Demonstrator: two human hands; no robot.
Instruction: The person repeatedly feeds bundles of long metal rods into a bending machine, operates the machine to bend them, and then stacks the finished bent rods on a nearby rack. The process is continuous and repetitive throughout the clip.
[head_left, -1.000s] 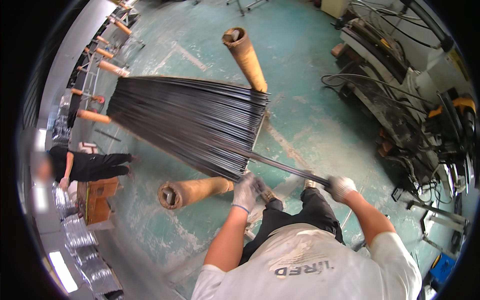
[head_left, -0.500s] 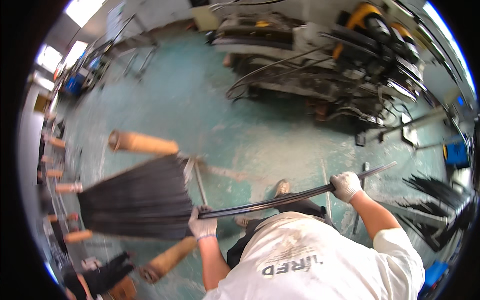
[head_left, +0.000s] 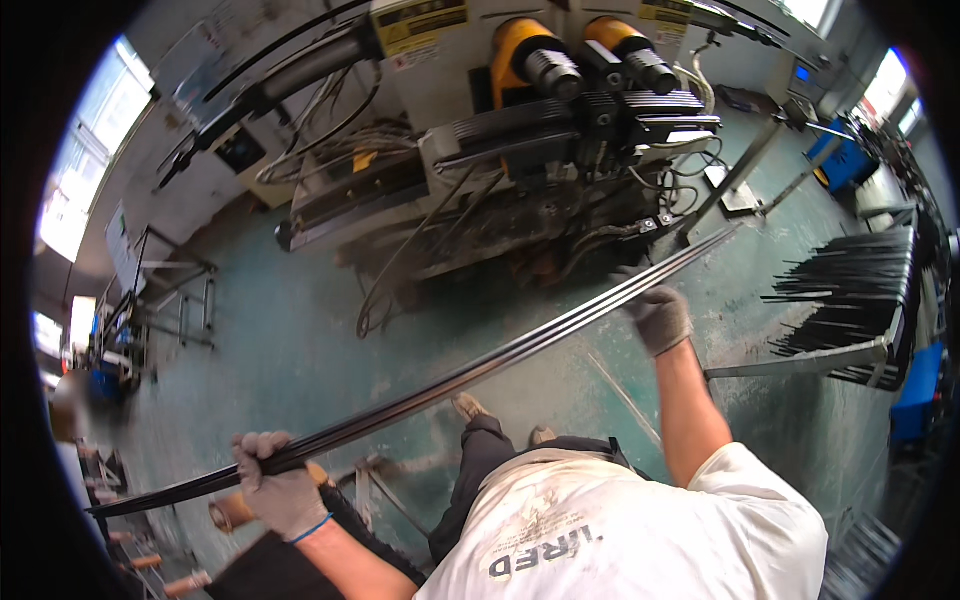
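Note:
A bundle of long, thin dark strips (head_left: 480, 369) stretches slantwise across my front, from low on the left to higher on the right. Near its left part, my gloved left hand (head_left: 282, 492) is closed round the strips, fingers showing above them. Closer to the other end, my gloved right hand (head_left: 660, 316) grips the bundle from beneath; its fingertips are blurred and partly hidden. The strips sag a little and stick out beyond both hands. Below my left forearm lies a dark stack of strips (head_left: 275, 560) with a brown roller (head_left: 232, 511) beside it.
Ahead stands a large machine with yellow-orange cylinders (head_left: 537, 62), cables and a dirty bed (head_left: 470, 235). On the right, a metal rack (head_left: 850, 357) holds many dark strips. A metal stand (head_left: 180, 300) is at far left. Green floor (head_left: 290, 380) lies between.
I have turned toward the machine, which now fills the upper view. The bundle has been raised and tilted, its right end higher. Both hands still hold it; the stack has slipped lower in view.

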